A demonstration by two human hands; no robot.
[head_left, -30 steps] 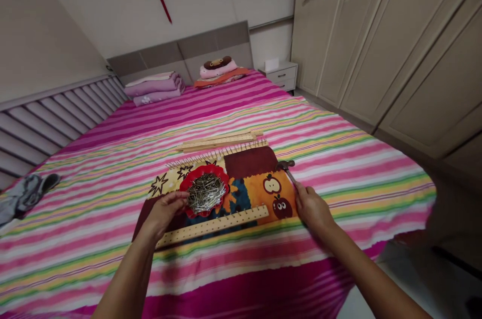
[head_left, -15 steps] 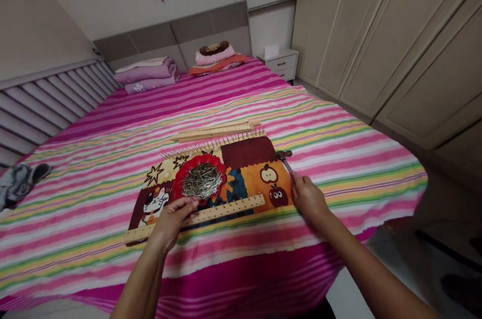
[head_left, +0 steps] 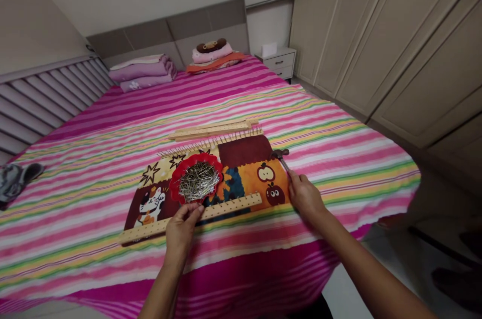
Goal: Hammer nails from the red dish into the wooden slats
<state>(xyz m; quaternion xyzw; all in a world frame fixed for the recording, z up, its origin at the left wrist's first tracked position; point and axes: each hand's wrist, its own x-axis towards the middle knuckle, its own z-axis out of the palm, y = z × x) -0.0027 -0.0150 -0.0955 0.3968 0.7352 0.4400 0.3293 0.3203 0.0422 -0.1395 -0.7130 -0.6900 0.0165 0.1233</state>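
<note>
Holding loose nails (head_left: 199, 182), one red scalloped bowl (head_left: 174, 188) sits on our patterned mat (head_left: 244, 150). Our right hand (head_left: 306, 196) is closed round one hammer (head_left: 285, 165); our left hand (head_left: 183, 228), fingertips bunched, whether on a nail we cannot tell, hides part of the near drilled strip (head_left: 146, 231). Beyond: one nail-studded strip (head_left: 246, 134); leftward, grey cloth (head_left: 17, 181), cut off.

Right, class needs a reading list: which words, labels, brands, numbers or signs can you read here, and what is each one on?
None can be read.
Mat: pictures show, including a cat and a dark red apple; no readable lettering.
Hammer: any maker's mark is too small to read.
White box on the bedside cabinet: no lettering can be made out.
</note>
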